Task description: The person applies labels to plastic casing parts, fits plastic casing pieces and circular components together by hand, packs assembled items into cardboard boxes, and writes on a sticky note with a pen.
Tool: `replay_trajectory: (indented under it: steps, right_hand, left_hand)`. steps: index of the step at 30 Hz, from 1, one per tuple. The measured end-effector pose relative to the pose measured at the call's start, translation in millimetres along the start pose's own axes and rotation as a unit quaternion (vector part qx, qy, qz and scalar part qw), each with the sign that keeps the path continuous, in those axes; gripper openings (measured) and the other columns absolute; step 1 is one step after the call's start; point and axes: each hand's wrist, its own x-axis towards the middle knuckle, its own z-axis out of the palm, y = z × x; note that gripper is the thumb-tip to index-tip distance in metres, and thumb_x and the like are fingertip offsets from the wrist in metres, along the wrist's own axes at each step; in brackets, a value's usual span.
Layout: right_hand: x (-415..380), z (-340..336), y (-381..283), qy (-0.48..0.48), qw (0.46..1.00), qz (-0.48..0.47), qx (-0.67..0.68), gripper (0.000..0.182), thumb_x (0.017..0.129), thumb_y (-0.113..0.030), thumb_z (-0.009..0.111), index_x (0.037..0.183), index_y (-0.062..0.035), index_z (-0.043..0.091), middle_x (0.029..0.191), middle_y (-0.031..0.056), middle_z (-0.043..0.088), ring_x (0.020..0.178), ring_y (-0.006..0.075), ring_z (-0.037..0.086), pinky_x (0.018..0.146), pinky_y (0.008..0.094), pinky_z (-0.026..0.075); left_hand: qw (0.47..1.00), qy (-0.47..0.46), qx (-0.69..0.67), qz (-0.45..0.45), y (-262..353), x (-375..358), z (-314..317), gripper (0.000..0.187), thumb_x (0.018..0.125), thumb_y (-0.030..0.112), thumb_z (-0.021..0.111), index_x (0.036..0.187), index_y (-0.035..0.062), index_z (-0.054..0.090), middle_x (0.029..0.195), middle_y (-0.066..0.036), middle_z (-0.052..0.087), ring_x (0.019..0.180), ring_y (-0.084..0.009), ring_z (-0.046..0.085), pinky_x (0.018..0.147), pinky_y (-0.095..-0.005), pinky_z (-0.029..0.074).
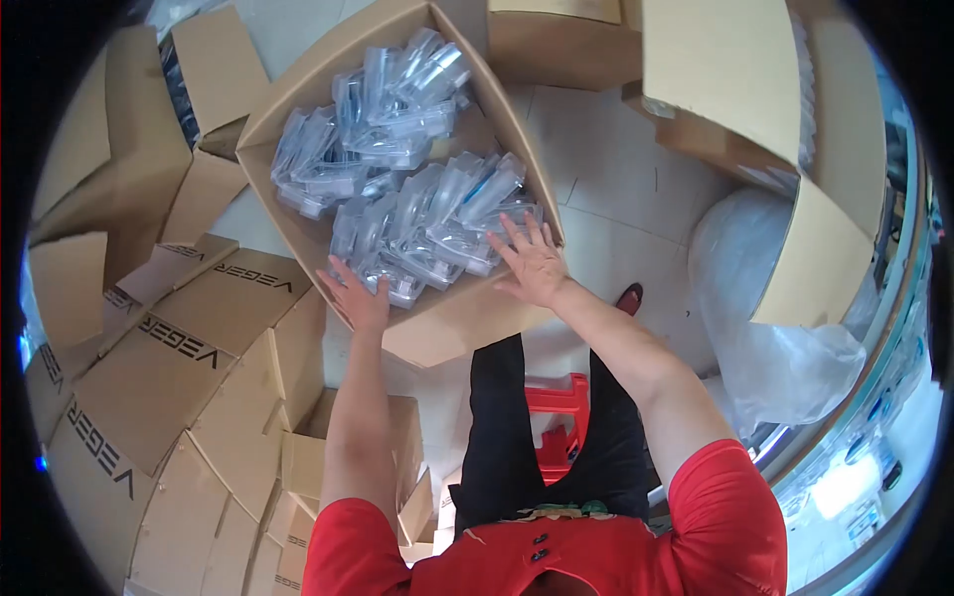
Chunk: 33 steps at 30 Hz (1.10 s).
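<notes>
Red shirt, open carton, tiled floor, VEGER boxes

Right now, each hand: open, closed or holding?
Left hand: open, beside the clear packs; contact can't be told.
Right hand: open, by the packs' right end; holding nothing visible.

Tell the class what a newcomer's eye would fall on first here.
Probably the open carton at upper centre, heaped with clear plastic packages, the left hand and right hand at its near end. Next, the bright red shirt along the bottom, then boxes marked VEGER at left.
</notes>
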Motion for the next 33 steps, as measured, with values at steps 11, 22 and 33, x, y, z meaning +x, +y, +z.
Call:
replay_trajectory:
  steps: [11,22,33]
  right_hand:
    - [-34.3,6.5,21.0,0.043,0.991,-0.036,0.121,0.082,0.074,-0.023,0.073,0.144,-0.0139,0.031,0.155,0.0134,0.009,0.142,0.0377,0.005,0.112,0.0572,0.018]
    - [-278.8,112.3,45.4,-0.227,0.934,0.208,0.180,0.043,0.082,-0.039,0.059,0.109,-0.0047,0.058,0.108,0.0187,0.062,0.105,0.0344,0.058,0.093,0.0523,0.041]
    - [-425.1,62.6,54.6,-0.243,0.784,0.536,0.199,0.088,0.077,-0.062,0.060,0.146,-0.0208,0.024,0.137,0.0314,0.035,0.122,0.0441,0.045,0.101,0.0458,0.039]
  left_hand:
    - [0.964,-0.061,0.034,0.255,72.5,-21.6,49.6,0.075,0.088,0.027,0.057,0.147,0.0023,0.017,0.150,-0.028,0.015,0.139,-0.0451,0.014,0.110,-0.0576,0.014]
    - [0.969,-0.206,0.110,0.086,115.1,-113.1,63.1,0.087,0.080,0.024,0.066,0.148,0.0065,0.013,0.152,-0.024,0.012,0.141,-0.0414,0.011,0.109,-0.0600,0.021]
    - [0.959,-0.224,0.172,0.018,141.8,-142.3,69.9,0.118,0.066,0.028,0.080,0.149,0.0115,-0.002,0.154,-0.020,-0.002,0.142,-0.0417,0.002,0.105,-0.0601,0.030]
